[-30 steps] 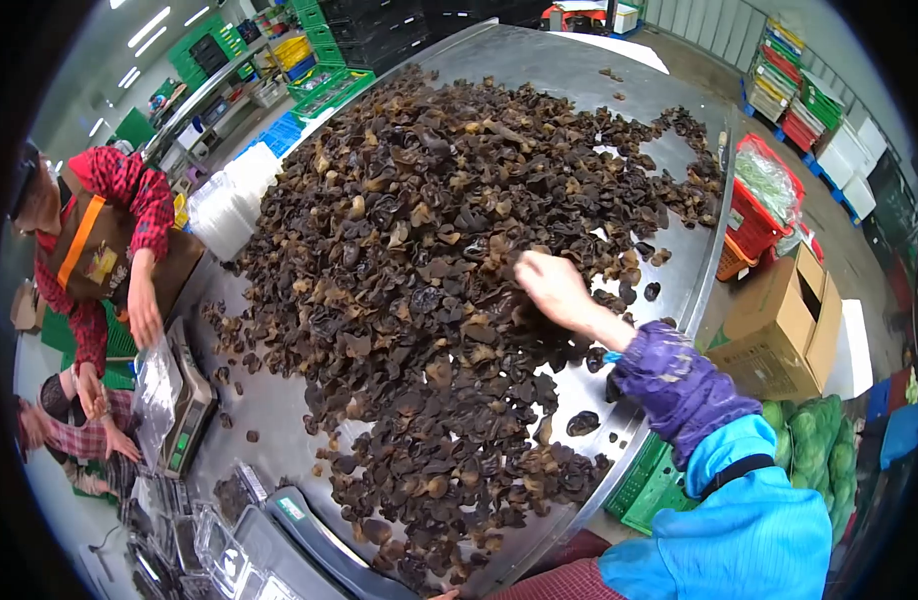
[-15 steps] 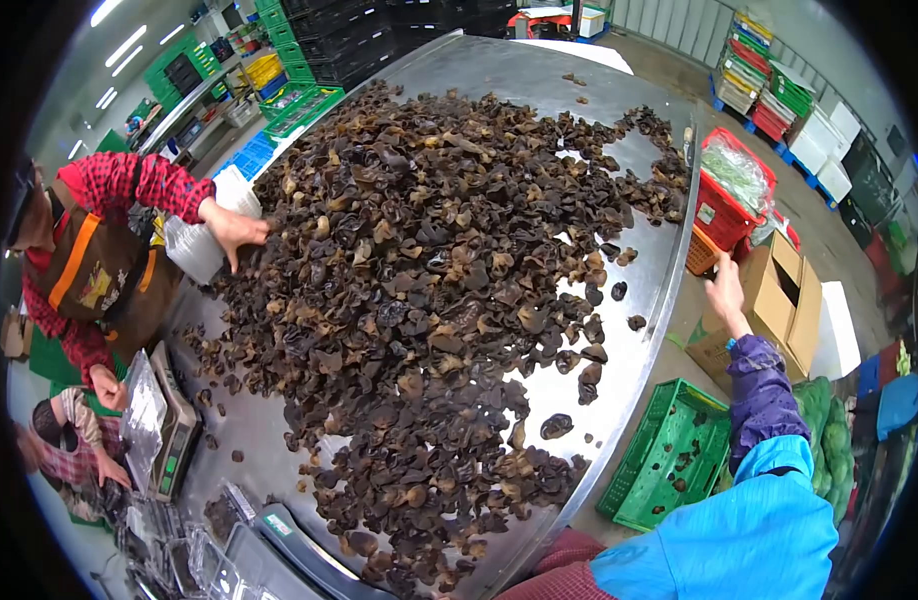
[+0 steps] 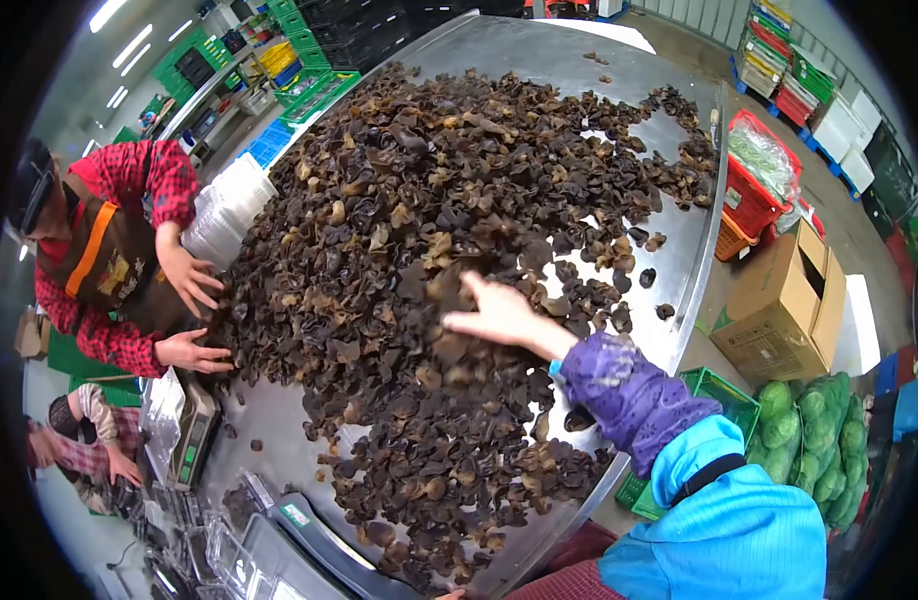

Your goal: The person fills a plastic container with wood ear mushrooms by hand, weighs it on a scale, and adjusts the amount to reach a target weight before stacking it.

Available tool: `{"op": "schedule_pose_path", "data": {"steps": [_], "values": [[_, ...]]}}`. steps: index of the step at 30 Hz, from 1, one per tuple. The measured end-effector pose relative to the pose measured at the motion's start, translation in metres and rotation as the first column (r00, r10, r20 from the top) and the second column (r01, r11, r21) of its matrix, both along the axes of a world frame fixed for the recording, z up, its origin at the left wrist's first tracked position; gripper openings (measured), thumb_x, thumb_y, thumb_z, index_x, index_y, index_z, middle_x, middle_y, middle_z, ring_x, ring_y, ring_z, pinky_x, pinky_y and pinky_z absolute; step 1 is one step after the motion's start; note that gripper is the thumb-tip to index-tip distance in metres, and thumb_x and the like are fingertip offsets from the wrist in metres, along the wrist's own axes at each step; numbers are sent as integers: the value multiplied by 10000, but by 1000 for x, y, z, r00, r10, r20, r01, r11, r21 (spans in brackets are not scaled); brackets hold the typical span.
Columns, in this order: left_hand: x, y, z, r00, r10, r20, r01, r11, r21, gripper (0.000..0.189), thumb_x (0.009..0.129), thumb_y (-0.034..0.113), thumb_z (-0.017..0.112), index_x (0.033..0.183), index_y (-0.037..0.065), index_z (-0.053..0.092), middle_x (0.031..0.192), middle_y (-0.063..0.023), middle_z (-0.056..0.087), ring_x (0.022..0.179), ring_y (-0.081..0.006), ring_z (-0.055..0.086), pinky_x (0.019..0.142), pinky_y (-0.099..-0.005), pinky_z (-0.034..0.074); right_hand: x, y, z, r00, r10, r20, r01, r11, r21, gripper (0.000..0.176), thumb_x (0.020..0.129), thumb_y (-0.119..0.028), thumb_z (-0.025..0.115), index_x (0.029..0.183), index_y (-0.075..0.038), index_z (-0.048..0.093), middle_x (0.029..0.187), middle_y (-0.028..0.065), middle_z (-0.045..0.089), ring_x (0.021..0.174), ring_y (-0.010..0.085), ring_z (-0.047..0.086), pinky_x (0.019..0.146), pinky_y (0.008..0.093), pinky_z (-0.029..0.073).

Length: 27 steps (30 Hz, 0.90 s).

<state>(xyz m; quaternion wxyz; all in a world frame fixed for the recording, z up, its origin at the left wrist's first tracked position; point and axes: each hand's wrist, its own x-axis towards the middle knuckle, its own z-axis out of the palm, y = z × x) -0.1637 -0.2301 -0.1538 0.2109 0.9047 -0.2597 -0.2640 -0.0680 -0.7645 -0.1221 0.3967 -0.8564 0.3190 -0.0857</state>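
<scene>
A large heap of dark brown wood ear mushrooms (image 3: 379,230) covers much of the metal table (image 3: 499,55). My right hand (image 3: 504,318), in a purple cuff and blue sleeve, reaches over the middle of the heap. Two of its fingers are stretched out and apart; the rest are hard to see. Mushroom pieces just beside the fingertips are smeared by motion. At the bottom edge shows a sliver of skin, perhaps my left hand (image 3: 451,595), too little to read its fingers.
Across the table a co-worker (image 3: 109,260) has both hands at the heap's left edge, near a stack of white trays (image 3: 229,210) and a scale (image 3: 191,430). Another scale (image 3: 329,545) stands in front. A cardboard box (image 3: 779,310) and a green crate (image 3: 724,395) stand at right.
My right hand has swung left from beyond the table's right edge onto the heap. The co-worker's hands have come together at the heap's left edge.
</scene>
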Motion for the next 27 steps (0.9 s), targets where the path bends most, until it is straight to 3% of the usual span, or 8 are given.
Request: {"op": "schedule_pose_path", "data": {"steps": [2, 6, 10, 14, 16, 18, 22, 27], "values": [[-4, -1, 2, 998, -12, 60, 13, 1000, -13, 257, 835, 101, 531, 1090, 85, 559, 1030, -162, 534, 919, -349, 542, 754, -405, 460, -5, 39, 24, 946, 250, -208, -278, 953, -119, 753, 749, -577, 573, 1267, -51, 425, 1099, 217, 595, 977, 327, 586, 807, 414, 490], [-7, 1, 1, 993, -28, 111, 29, 1000, -10, 248, 836, 110, 524, 1081, 101, 563, 1034, -155, 533, 919, -343, 547, 737, -401, 466, -34, 93, 26, 786, 617, -38, -617, 779, -114, 658, 721, -474, 619, 1261, -133, 462, 985, 131, 573, 885, 271, 514, 691, 399, 405], [-6, 7, -5, 998, -26, 62, 23, 999, 39, 243, 842, 133, 513, 1079, 117, 564, 1031, -153, 534, 912, -346, 555, 706, -414, 473, -66, 106, 41, 627, 777, 56, -770, 629, -106, 535, 742, -340, 680, 1230, -191, 519, 1132, 69, 563, 1035, 269, 497, 831, 403, 410], [-4, -9, 6, 996, -5, 87, 4, 1000, 12, 237, 837, 116, 510, 1066, 119, 569, 1010, -150, 546, 859, -353, 569, 678, -424, 477, -36, 42, 49, 663, 703, 257, -684, 709, -174, 517, 755, -349, 650, 1196, -107, 529, 1123, 119, 571, 1066, 304, 541, 898, 410, 460], [-8, -2, 5, 996, 3, 94, -2, 1000, -7, 234, 834, 108, 510, 1060, 119, 571, 1001, -148, 551, 845, -351, 574, 668, -423, 479, -13, 4, 51, 878, 423, 225, -442, 896, 39, 542, 782, -355, 635, 1227, -73, 506, 1195, 143, 555, 1123, 274, 529, 950, 391, 436], [-9, 3, -7, 986, -10, 164, 19, 999, -49, 229, 821, 85, 515, 1038, 117, 580, 973, -137, 568, 814, -339, 584, 640, -410, 482, 21, -22, 34, 956, 272, 111, -263, 960, -92, 566, 824, -408, 619, 1230, -34, 496, 1186, 158, 570, 1141, 249, 527, 987, 346, 404], [-6, 3, -11, 969, -51, 241, 77, 992, -100, 222, 805, 67, 521, 1004, 124, 599, 957, -126, 578, 789, -330, 590, 622, -405, 479, 88, 35, 28, 931, 245, -270, -290, 947, -140, 743, 743, -571, 606, 1307, -117, 439, 1344, 224, 376, 1223, 389, 375, 990, 556, 335], [-2, -21, 21, 989, 35, 144, -13, 988, -151, 219, 808, 81, 526, 1005, 134, 606, 976, -125, 576, 806, -338, 587, 639, -410, 478, 58, 100, 3, 853, 510, -115, -522, 827, -207, 661, 693, -549, 632, 1255, -233, 488, 1301, 209, 380, 1153, 404, 373, 883, 599, 366]]}}
